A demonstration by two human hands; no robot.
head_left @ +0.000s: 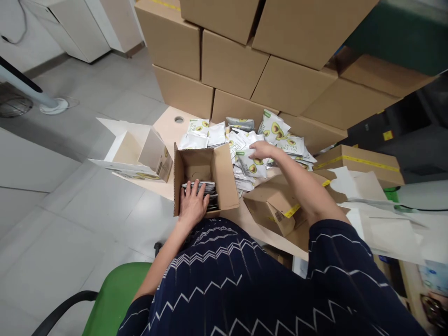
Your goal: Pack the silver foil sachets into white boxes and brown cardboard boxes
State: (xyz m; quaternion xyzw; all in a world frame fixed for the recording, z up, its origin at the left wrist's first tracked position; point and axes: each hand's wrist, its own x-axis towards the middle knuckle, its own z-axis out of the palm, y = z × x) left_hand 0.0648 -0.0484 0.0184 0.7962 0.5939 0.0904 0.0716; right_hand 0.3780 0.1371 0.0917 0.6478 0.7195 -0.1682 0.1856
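Observation:
An open brown cardboard box (224, 179) stands at the table's near edge, with silvery packets (209, 188) lined up on edge in its near part. My left hand (193, 203) lies over those packets, its fingers spread against their tops. To the right of the box, my right hand (263, 150) pinches the upper edge of a white foil pouch (252, 167) printed with avocados. That pouch is over a loose heap of similar pouches (241, 140), several of them overlapping. Part of the held pouch's upper edge is hidden under my fingers.
A white open carton (140, 151) stands at the left table edge. Stacked brown boxes (234, 65) form a wall behind the pouches. At right lie an opened brown box (276, 203) and a yellow-taped box (364, 163). A green chair (117, 294) is at lower left.

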